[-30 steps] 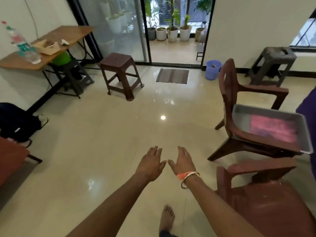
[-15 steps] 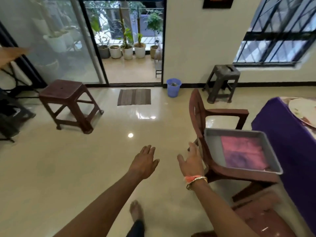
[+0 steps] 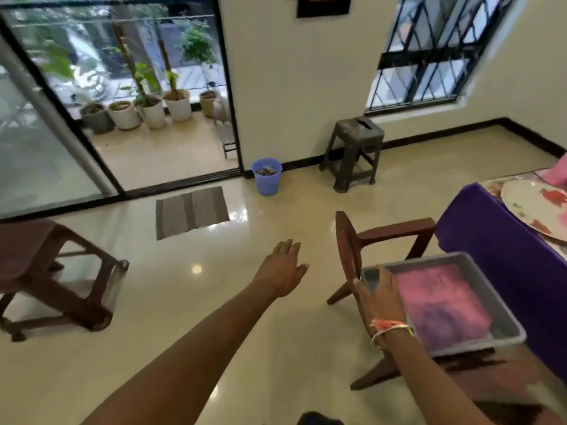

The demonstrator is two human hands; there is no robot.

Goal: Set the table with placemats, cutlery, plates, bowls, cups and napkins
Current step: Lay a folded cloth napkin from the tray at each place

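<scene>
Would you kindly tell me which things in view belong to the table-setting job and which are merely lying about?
Job: grey tray, the pink cloths in it, purple-clothed table, round patterned piece on it, right hand over the tray.
Lying about: blue bin, grey stool, brown stool, doormat, potted plants.

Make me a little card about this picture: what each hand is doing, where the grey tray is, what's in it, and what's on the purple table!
left hand: open, empty, over the floor
right hand: open, at the near corner of the grey tray; touching or not, unclear
tray place: on the seat of the brown chair
tray contents: pink cloth, lying flat
table: purple cover, pale patterned plate or mat on top
</scene>
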